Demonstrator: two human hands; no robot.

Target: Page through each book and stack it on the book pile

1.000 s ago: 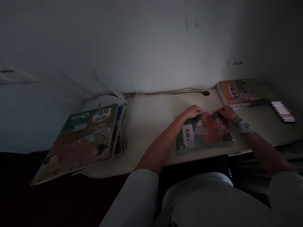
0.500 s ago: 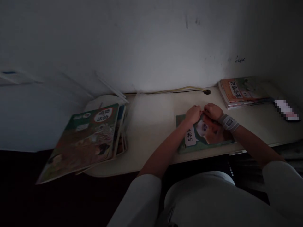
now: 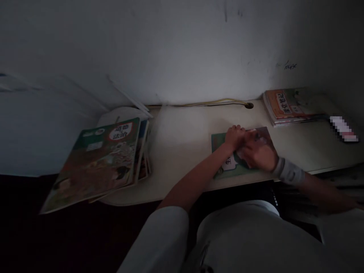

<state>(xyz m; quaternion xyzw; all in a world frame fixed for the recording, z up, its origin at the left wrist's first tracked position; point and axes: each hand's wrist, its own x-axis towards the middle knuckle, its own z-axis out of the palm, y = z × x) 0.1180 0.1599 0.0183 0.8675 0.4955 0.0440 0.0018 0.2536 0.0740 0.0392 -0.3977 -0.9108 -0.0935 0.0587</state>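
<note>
On the dim desk (image 3: 182, 140), both hands, left hand (image 3: 234, 137) and right hand (image 3: 259, 153), press curled fingers on the green book (image 3: 218, 142).

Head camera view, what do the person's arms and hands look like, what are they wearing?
Both forearms are bare, with pale, loose sleeves pushed up near the elbows. The left hand wears nothing visible. The right hand has a light grey band wrapped around its wrist, like a wristband or strap; the dim light and blur hide any marking on it. No rings or gloves show.

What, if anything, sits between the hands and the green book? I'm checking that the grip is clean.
Nothing visible does. The left hand rests at the top edge of the green book, and the right hand lies flat on its cover, on the desk.
</note>
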